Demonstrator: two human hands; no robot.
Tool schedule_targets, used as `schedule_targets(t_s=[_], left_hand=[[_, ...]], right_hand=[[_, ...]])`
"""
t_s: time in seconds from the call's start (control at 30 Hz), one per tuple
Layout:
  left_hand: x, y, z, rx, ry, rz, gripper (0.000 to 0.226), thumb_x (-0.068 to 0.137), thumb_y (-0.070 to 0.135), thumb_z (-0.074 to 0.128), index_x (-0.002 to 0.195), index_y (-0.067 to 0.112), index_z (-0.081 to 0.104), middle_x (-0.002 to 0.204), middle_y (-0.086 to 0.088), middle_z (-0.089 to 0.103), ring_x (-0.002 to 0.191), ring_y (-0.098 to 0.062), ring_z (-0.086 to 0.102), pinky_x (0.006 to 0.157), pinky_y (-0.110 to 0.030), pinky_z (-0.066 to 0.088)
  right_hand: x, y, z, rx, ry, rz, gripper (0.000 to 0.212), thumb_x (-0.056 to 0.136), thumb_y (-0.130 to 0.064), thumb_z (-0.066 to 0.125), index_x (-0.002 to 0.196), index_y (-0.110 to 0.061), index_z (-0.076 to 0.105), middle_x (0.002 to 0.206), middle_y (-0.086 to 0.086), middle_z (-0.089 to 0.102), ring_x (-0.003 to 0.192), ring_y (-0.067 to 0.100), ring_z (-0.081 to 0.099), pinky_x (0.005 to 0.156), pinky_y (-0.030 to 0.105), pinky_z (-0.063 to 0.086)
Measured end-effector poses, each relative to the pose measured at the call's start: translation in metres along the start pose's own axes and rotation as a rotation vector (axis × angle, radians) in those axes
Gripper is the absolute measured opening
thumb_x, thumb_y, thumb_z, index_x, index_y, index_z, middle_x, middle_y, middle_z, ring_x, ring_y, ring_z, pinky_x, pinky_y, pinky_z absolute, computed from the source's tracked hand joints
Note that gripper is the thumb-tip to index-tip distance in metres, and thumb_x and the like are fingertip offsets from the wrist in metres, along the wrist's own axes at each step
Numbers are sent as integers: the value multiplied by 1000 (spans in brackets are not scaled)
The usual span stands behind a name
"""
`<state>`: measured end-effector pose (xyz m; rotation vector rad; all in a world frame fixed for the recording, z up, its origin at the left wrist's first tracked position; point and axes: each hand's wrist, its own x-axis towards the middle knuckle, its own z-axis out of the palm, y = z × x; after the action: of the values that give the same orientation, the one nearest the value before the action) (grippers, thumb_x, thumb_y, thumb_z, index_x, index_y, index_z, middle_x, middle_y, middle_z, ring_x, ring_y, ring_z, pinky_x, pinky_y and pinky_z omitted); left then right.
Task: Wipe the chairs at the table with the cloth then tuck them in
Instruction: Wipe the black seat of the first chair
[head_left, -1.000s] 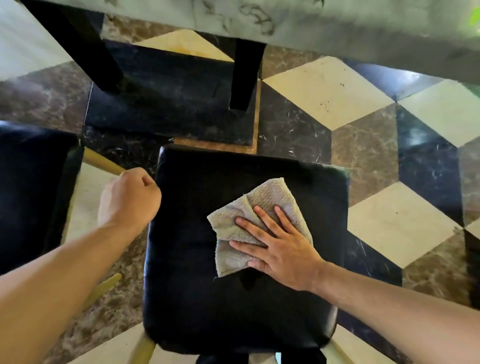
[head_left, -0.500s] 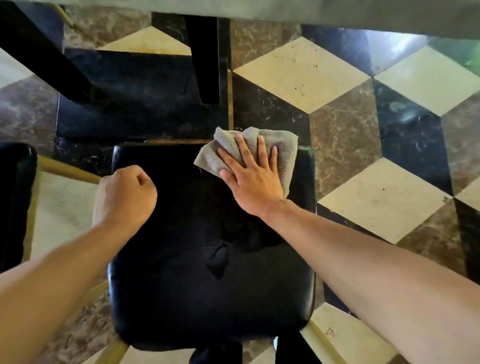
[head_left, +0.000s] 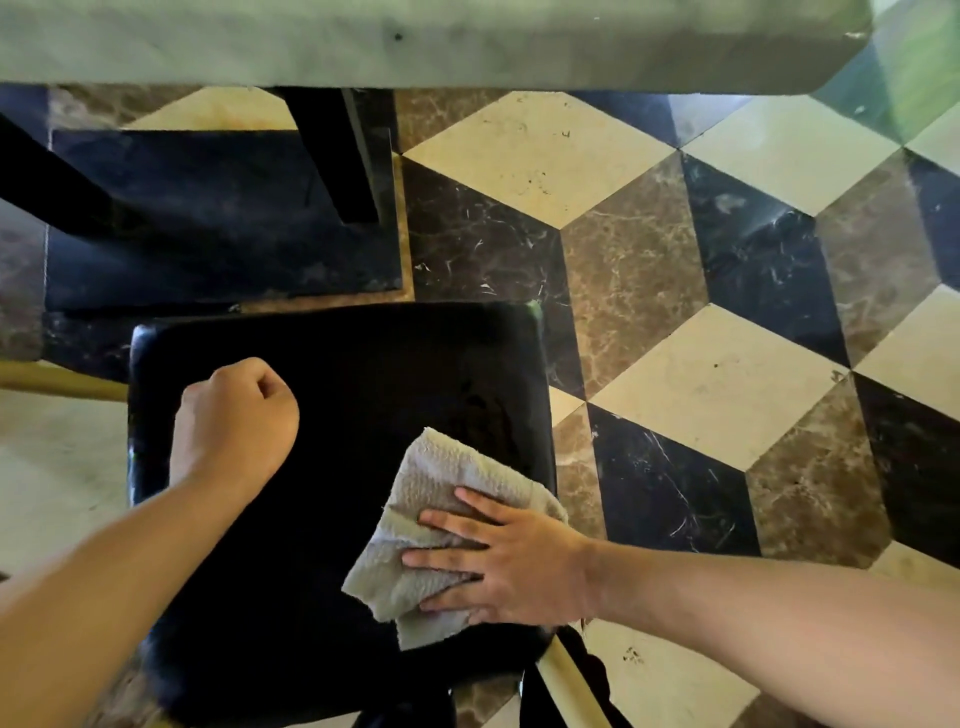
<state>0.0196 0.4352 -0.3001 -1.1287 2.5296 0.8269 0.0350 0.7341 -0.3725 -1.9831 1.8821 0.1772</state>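
Head view: right hand (head_left: 511, 564) presses flat, fingers straight, on the cloth (head_left: 441, 525) at the chair seat (head_left: 332, 415) near-right corner; left hand (head_left: 236, 418) is a fist, holding nothing, above the seat.

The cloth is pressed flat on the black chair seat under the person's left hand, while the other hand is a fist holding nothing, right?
Not quite: the head view shows the right hand pressing the cloth flat on the black chair seat. The left hand is the empty fist.

Crumpled grey cloth (head_left: 441, 525) lies on the black chair seat's (head_left: 332, 395) near-right corner.
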Motion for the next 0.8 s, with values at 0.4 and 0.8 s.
schedule_targets(t_s=[0.4, 0.8], left_hand=[[-5, 7, 14, 4, -41, 34, 28, 89, 10, 48, 71, 20, 67, 69, -4, 67, 55, -26, 64, 44, -32, 49], [-3, -18, -1, 113, -133, 22, 26, 92, 14, 50, 76, 24, 68, 74, -2, 65, 62, -24, 61, 51, -29, 43]], right_hand=[[11, 149, -19, -10, 165, 315, 58, 101, -68, 30, 157, -54, 19, 172, -9, 0, 157, 36, -8, 119, 70, 3], [-28, 73, 3, 355, 210, 593, 52, 108, -57, 22, 159, -45, 25, 172, -9, -5, 156, 35, -17, 122, 66, 7]])
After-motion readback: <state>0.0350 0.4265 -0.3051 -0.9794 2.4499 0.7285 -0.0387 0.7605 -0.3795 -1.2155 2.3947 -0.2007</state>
